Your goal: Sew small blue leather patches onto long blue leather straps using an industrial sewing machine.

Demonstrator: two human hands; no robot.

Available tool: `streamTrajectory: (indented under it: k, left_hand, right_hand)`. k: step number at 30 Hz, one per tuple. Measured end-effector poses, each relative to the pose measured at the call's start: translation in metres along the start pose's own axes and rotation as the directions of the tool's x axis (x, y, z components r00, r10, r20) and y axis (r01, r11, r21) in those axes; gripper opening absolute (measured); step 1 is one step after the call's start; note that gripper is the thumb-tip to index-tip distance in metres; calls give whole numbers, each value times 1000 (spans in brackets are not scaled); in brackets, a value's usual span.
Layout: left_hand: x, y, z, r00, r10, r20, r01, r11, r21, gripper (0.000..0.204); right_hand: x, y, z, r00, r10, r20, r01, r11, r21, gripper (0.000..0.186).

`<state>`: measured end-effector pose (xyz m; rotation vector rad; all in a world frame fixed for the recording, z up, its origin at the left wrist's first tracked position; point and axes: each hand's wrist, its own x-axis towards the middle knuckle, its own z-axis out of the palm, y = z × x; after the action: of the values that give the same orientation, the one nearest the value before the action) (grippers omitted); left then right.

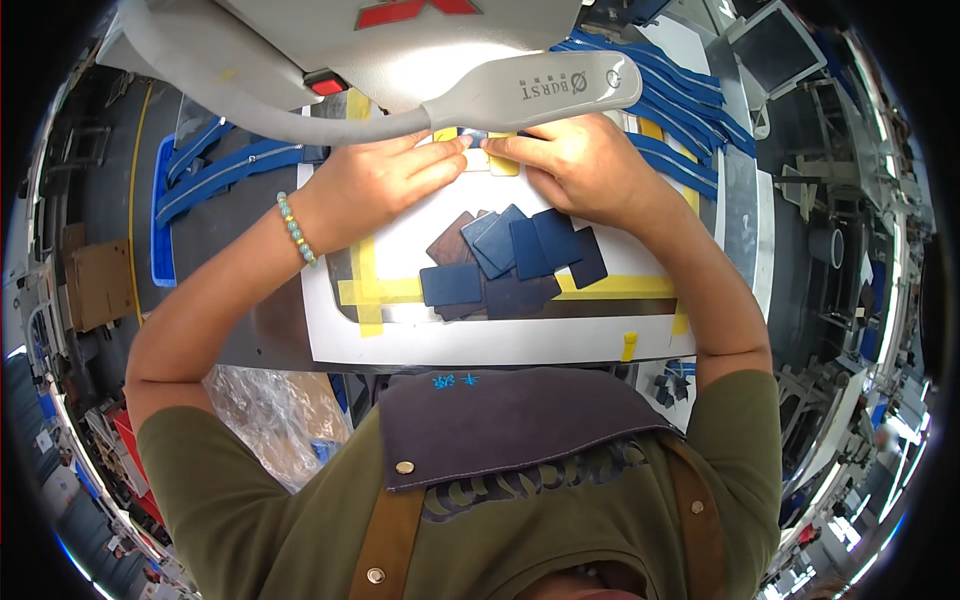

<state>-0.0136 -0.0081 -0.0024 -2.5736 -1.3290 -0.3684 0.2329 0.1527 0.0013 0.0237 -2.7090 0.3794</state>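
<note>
My left hand [385,178] lies with fingers stretched flat on the white work surface [400,245], under the sewing machine [460,40]. My right hand [580,165] faces it, index finger extended and thumb lower down. Both sets of fingertips meet at a small dark blue piece [473,134], partly hidden by the fingers and a lamp. A blue zipper strip [245,168] runs from the left toward my left wrist; its inner end is hidden. Nearer me lies a loose pile of blue and brown rectangular patches [513,250], several of them overlapping.
A grey lamp [540,85] on a bendy neck hangs over my hands. More blue zipper strips [670,95] lie to the right. A blue tray [163,215] stands at the left edge. Yellow tape [620,287] marks the surface. Clear plastic wrapping [275,420] sits below the table's left.
</note>
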Motion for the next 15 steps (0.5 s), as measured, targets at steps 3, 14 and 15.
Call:
streamTrajectory:
  k: [3,14,15]
  left_hand:
    - [-4,-1,5,996,-33,-80,27,997,-72,36]
    - [4,5,1,999,-48,-17,47,998,-29,34]
    - [5,6,1,998,-66,4,67,997,-48,34]
  right_hand:
    - [2,-1,-3,1000,-3,9,3,1000,-7,32]
    - [2,-2,-9,999,9,32,-11,998,55,28]
    - [1,1,-5,1000,-29,-5,29,999,-23,28]
